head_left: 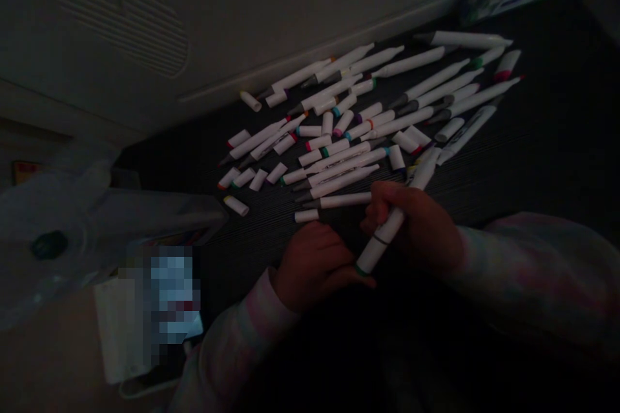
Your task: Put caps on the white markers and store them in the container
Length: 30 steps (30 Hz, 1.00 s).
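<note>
Dimly, from my remote seat, I see the right hand [423,222] wrapped around a smooth white marker [382,242], slanting in front of the scattered pile; the left hand [314,264] touches its green end, though I cannot tell whether it grips. Slim, tapered markers [409,63] and stubby cylindrical caps [236,206] litter the dark, faintly grained table [537,135]. Behind rises a panel [290,0] with ribbed relief, deep in shadow.
</note>
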Each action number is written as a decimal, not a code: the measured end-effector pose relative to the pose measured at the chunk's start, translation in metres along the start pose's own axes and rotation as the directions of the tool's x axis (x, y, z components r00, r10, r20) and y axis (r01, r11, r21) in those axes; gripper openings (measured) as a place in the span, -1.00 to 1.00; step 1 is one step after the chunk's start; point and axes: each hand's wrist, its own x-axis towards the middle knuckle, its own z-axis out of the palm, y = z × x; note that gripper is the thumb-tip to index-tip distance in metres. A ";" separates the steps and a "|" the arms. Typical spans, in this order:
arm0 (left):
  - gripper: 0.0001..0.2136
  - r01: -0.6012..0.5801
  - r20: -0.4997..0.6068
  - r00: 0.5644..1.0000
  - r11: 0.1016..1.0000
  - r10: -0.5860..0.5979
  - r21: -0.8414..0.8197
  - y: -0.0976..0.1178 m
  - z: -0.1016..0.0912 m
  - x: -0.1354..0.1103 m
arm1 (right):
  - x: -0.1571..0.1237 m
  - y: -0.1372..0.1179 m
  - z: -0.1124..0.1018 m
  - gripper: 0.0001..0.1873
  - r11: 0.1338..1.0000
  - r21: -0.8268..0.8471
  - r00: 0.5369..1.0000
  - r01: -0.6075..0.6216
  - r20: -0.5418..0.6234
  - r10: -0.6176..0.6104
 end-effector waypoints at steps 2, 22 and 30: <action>-0.63 0.018 -0.006 1.000 1.000 -0.018 -0.016 0.000 0.000 0.000 | 0.000 -0.001 0.001 -0.68 1.000 -0.003 1.000 -0.001 -0.007 0.001; -0.66 0.039 0.040 0.999 0.997 -0.036 -0.061 0.001 -0.003 0.000 | 0.000 -0.002 0.004 -0.69 0.996 0.093 1.000 -0.013 0.017 0.012; -0.64 0.041 0.048 0.998 0.997 -0.037 -0.068 0.002 -0.003 0.001 | 0.000 -0.003 0.006 -0.69 0.996 0.089 1.000 -0.030 -0.001 0.030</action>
